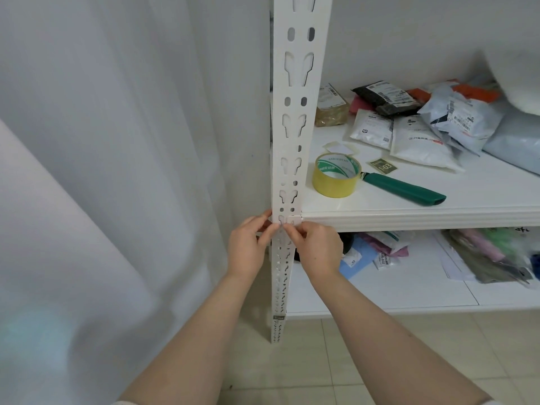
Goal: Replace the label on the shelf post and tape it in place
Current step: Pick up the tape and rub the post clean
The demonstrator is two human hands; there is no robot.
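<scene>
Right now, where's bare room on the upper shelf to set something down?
Front right of the upper shelf, between the green-handled tool and the parcels. Thin strip along the front edge before the tape roll. The back is crowded with parcels.

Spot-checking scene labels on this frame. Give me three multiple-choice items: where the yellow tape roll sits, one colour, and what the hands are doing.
1. Where is the yellow roll of tape?
A. on the floor
B. on the upper white shelf board, right of the white perforated metal post
C. on the lower shelf

2. What colour is the long tool beside the roll?
A. red
B. black
C. green

3. What are the left hand and right hand doing?
A. both at the post, fingertips on it at shelf-edge height
B. the left holds the roll
C. both hang idle

Answers:
1. B, the roll lies on the board beside the tool.
2. C, its length is plainly green.
3. A, both hands' fingertips meet on the post's front.
</scene>
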